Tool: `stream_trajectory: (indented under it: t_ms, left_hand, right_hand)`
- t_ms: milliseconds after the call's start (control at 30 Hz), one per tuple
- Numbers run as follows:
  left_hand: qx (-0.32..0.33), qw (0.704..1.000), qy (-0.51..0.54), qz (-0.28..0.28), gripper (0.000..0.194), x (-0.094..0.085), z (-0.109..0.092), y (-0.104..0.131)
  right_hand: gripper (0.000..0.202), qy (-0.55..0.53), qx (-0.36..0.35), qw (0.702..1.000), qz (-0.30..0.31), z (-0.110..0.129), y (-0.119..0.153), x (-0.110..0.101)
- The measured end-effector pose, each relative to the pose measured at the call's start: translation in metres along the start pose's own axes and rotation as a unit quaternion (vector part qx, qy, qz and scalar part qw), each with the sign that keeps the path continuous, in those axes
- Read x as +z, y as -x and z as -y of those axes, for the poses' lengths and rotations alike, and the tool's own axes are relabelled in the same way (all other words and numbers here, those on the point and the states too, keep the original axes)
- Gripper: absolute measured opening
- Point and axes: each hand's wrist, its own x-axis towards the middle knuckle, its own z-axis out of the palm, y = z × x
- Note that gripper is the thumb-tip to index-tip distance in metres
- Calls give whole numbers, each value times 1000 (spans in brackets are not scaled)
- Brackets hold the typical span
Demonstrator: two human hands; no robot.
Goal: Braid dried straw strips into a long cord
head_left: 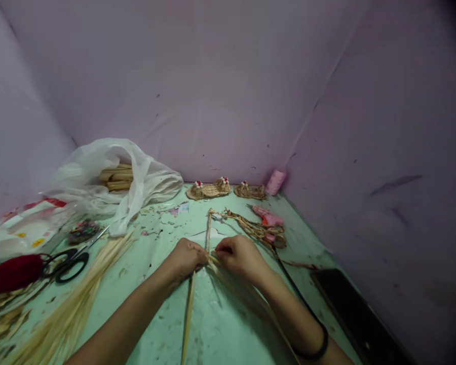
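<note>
A thin braid of straw-coloured strips (209, 230) runs toward me from the far middle of the table. Its near end lies between my two hands. My left hand (188, 258) is closed on the braid, and one loose strip (189, 314) hangs from under it toward me. On the other side, my right hand (239, 257) pinches a pale plant-fibre strip (228, 284) that trails back beneath my right forearm. The fingertips of both hands nearly meet at the braid's end.
Left: loose fibre strips (93, 268), black-handled scissors (70, 263), red yarn (13, 274), a white plastic bag (152, 177). Back: small woven slippers (215, 189), a pink thread spool (276, 181). Right: coiled braided cord (256, 230), a pink tool (268, 217), a dark flat object (353, 309).
</note>
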Motion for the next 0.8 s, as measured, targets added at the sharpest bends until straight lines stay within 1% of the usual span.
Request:
stream_trajectory:
  t_ms: [133, 267, 333, 433, 533, 600, 667, 800]
  left_hand:
    - [-19, 1000, -2, -4, 13, 1, -1, 0]
    - [-8, 1000, -5, -1, 14, 0, 0, -1]
    - [-5, 1000, -8, -1, 13, 0, 1, -1]
    - [-18, 1000, -19, -4, 15, 1, -3, 1]
    - [-42, 999, -30, -12, 17, 3, -9, 6]
    - [-56, 998, -28, -20, 17, 5, -13, 8]
    - [-73, 997, -16, -24, 13, 6, -15, 10]
    - [-82, 996, -6, -38, 9, 5, -14, 8]
  right_hand:
    - [24, -7, -14, 1000, 17, 0, 1, 3]
    - [22, -54, -11, 998, 37, -1, 2, 6]
    - [21, -74, -13, 997, 32, -2, 1, 8]
    - [17, -106, -11, 994, 19, -7, -2, 15]
    - [15, -159, 15, 987, 24, -9, -6, 21]
    - [13, -205, 50, 977, 34, -7, -8, 22]
    - [10, -265, 92, 959, 43, -3, -7, 22]
    - [7, -391, 162, 904, 54, 7, -2, 19]
